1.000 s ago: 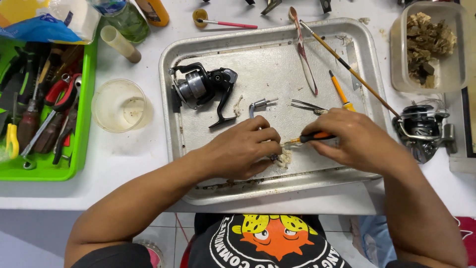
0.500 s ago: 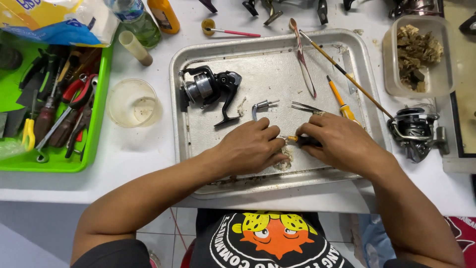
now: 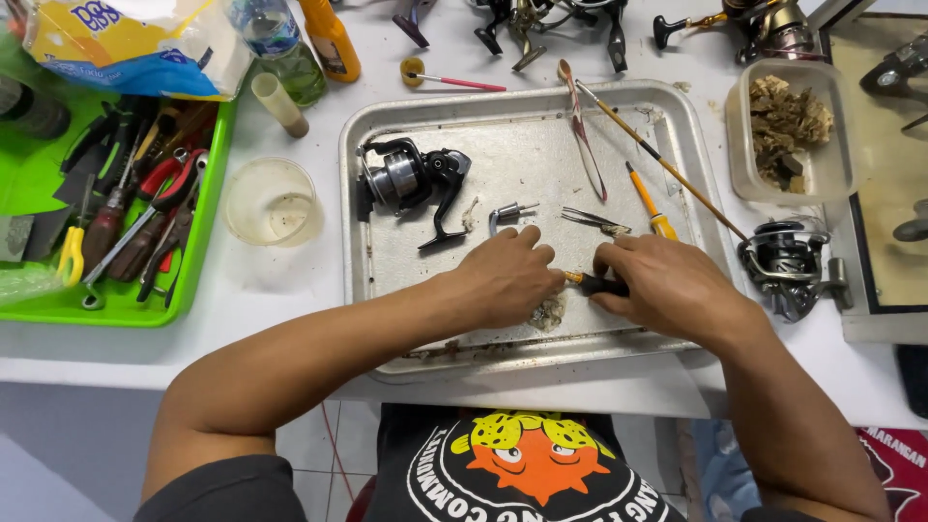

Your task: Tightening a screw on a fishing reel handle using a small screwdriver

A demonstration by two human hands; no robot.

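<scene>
While my left hand (image 3: pixel 507 278) curls shut over a small part I can't make out, my right hand (image 3: pixel 667 282) grips a black-and-orange screwdriver (image 3: pixel 592 283) low on the metal tray (image 3: pixel 522 145), tip meeting the left fingers, black spinning reel (image 3: pixel 411 179) lying well apart upper left.

- Drawing together over the metal tray (image 3: pixel 387 126): left hand (image 3: pixel 503 280) and right hand (image 3: pixel 667 285), fingertips nearly meeting now.
- Sliding deeper under the right hand: small orange-and-black tool (image 3: pixel 590 283), less orange showing than before.
- Tucking beneath the left hand's edge: greyish wad (image 3: pixel 547 313).
</scene>
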